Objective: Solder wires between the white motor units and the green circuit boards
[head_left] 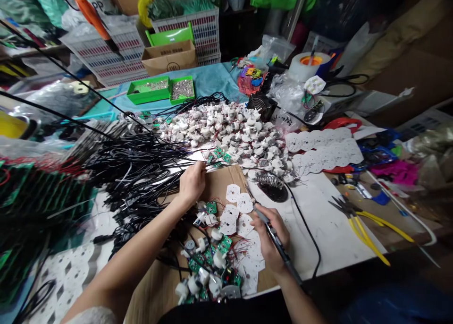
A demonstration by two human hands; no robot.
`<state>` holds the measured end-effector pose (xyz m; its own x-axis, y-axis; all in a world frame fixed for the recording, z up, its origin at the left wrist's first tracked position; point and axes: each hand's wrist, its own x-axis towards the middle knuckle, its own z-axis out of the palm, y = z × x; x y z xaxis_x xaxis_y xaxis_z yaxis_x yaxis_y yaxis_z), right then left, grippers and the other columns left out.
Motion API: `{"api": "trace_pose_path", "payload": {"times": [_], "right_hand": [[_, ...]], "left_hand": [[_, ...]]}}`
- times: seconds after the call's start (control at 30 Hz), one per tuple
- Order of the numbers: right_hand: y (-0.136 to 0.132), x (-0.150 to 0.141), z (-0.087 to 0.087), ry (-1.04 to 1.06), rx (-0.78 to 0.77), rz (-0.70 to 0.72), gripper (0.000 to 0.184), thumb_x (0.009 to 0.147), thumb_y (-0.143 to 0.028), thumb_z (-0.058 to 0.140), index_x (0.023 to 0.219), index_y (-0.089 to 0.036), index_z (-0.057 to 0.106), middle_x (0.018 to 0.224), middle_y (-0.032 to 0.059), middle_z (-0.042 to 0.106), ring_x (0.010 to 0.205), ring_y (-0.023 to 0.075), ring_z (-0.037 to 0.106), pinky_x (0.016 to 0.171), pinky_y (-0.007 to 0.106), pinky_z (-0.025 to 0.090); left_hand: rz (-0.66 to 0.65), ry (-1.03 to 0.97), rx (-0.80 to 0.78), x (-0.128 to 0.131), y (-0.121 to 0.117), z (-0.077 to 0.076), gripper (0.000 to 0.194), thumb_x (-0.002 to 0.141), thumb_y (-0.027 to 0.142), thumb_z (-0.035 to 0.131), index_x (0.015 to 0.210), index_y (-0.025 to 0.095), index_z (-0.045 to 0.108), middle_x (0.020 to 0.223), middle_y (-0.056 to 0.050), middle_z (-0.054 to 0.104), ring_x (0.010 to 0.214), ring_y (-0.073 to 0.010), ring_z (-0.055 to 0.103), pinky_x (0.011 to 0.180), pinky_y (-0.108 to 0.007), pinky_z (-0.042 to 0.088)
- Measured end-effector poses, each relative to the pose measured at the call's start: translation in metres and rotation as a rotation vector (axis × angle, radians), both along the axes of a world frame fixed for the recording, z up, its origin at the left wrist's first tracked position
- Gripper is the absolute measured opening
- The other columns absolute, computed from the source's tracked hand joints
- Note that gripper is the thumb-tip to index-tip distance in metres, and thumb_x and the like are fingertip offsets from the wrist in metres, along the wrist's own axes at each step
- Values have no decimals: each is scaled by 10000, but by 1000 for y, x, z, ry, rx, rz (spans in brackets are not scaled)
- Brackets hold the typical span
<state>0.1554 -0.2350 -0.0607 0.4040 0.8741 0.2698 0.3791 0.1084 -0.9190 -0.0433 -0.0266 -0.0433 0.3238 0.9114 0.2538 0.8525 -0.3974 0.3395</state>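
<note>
My right hand (272,232) grips a soldering iron (272,234) like a pen. Its metal tip points up and left, over the edge of a cardboard sheet (221,177). My left hand (192,183) is closed at the far left part of the cardboard, beside black cables (138,173) and small green circuit boards (219,156). What its fingers hold is hidden. Between my hands lie white scalloped plates (229,219). Nearer to me is a cluster of white motor-like parts (203,277) with green boards and thin red wires.
A coiled iron stand (271,180) sits right of the cardboard. Behind is a large heap of white parts (226,130). Yellow-handled pliers (361,225) lie at right. Green trays (182,89) of small metal pieces stand at the back. Stacked green boards (28,196) are at left.
</note>
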Motion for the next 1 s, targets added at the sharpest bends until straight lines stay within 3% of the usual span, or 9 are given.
{"api": "trace_pose_path", "payload": {"times": [0.13, 0.23, 0.33, 0.5, 0.63, 0.77, 1.0], "right_hand": [[-1, 0, 0, 28, -9, 9, 299, 1028, -320, 533, 1308, -276, 629, 1065, 57, 669, 898, 201, 723, 777, 354, 635], [-3, 2, 1, 50, -9, -7, 298, 1018, -327, 550, 1299, -278, 638, 1074, 58, 664, 892, 202, 726, 719, 332, 642], [-6, 4, 3, 65, 4, -27, 296, 1011, -340, 564, 1285, -266, 648, 1065, 62, 662, 879, 204, 731, 676, 317, 642], [-9, 8, 13, -2, 48, -68, 264, 1010, -323, 569, 1241, -248, 671, 1001, 61, 678, 843, 209, 733, 713, 347, 639], [-16, 18, 20, -72, 107, -101, 243, 1005, -307, 572, 1208, -240, 689, 988, 60, 693, 793, 198, 728, 702, 342, 623], [-23, 31, 20, -128, 113, -178, 224, 999, -300, 584, 1156, -226, 724, 950, 61, 715, 771, 198, 726, 670, 326, 610], [-25, 51, 3, -135, 18, -384, 238, 1000, -334, 595, 1125, -194, 741, 892, 61, 746, 681, 183, 721, 638, 304, 597]], "left_hand": [[18, -367, -31, -8, 2, 7, 43, 904, 194, 551, 935, 222, 557, 903, -46, 705, 828, -196, 662, 738, -297, 505], [-156, -528, -260, -19, -4, 17, 163, 897, 360, 627, 942, 210, 582, 832, -11, 679, 739, -155, 638, 673, -249, 497], [-346, -303, -513, -22, -11, 25, 291, 910, 479, 613, 892, 191, 654, 710, 11, 655, 616, -126, 573, 599, -229, 427], [-344, 57, -385, 2, -15, 26, 419, 971, 476, 492, 781, 170, 707, 723, -47, 660, 651, -150, 547, 630, -268, 369], [-375, 58, -400, 30, -13, 26, 386, 964, 490, 524, 873, 184, 741, 805, -64, 688, 705, -169, 587, 652, -276, 384], [-362, 64, -445, 49, -8, 26, 286, 867, 472, 678, 821, 192, 719, 796, -51, 699, 691, -178, 601, 632, -274, 387], [-394, 32, -519, 55, 4, 22, 128, 822, 307, 673, 772, 190, 661, 732, -11, 675, 630, -144, 559, 606, -255, 370]]}}
